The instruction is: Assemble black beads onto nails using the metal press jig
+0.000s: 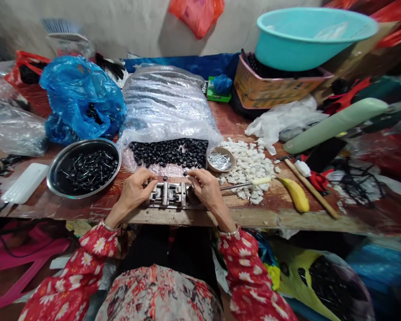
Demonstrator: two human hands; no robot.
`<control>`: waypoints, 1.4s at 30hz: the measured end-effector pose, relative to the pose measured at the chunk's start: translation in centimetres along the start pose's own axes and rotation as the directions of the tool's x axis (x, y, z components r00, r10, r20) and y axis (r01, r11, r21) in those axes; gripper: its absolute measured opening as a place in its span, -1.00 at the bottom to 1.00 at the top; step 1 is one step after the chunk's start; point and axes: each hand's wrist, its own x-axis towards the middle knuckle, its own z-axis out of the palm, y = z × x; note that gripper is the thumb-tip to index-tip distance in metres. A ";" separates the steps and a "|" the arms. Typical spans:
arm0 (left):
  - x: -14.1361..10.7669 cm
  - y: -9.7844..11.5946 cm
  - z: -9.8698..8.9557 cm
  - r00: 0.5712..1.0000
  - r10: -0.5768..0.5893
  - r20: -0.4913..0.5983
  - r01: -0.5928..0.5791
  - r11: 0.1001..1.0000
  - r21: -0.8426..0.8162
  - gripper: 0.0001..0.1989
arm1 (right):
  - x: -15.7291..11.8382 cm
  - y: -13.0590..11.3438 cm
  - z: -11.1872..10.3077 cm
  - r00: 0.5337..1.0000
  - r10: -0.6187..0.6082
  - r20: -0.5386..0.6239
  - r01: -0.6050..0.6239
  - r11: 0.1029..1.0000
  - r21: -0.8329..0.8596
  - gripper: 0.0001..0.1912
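A metal clamping jig (169, 195) lies at the table's front edge, between my two hands. My left hand (135, 189) is at its left end, fingers curled together in a pinch; whatever they hold is hidden. At the right end, my right hand (205, 189) pinches thumb and fingers at a small black round cap (185, 173). Another black cap (165, 178) sits just behind the jig. Beyond it spreads a pile of black caps (169, 154) at the mouth of a large clear plastic bag (169, 98). A small bowl (233, 164) of metal pins stands behind my right hand.
White plastic pieces (254, 167) are heaped at right, near a light-handled tool (260, 180), a yellow banana-shaped object (296, 195) and a wooden stick (310, 189). At left stand a steel basin (50, 171) of black pinned parts and a white power bank (25, 183).
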 end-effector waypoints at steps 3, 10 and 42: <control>2.7 -0.6 1.1 0.993 -0.005 0.116 -0.009 0.994 0.113 -0.90 | 2.3 1.5 0.9 0.992 0.069 0.110 -0.051 0.986 -0.158 -0.82; 6.7 -2.5 4.0 0.915 -0.057 0.399 -0.060 0.959 0.276 -0.88 | 4.3 3.0 2.7 0.973 0.103 0.207 -0.056 0.973 -0.223 -0.83; -2.4 -1.4 1.8 0.994 0.110 -0.030 -0.109 0.994 0.024 -0.81 | -1.0 -3.2 3.8 0.996 -0.053 0.076 0.067 0.979 -0.195 -0.82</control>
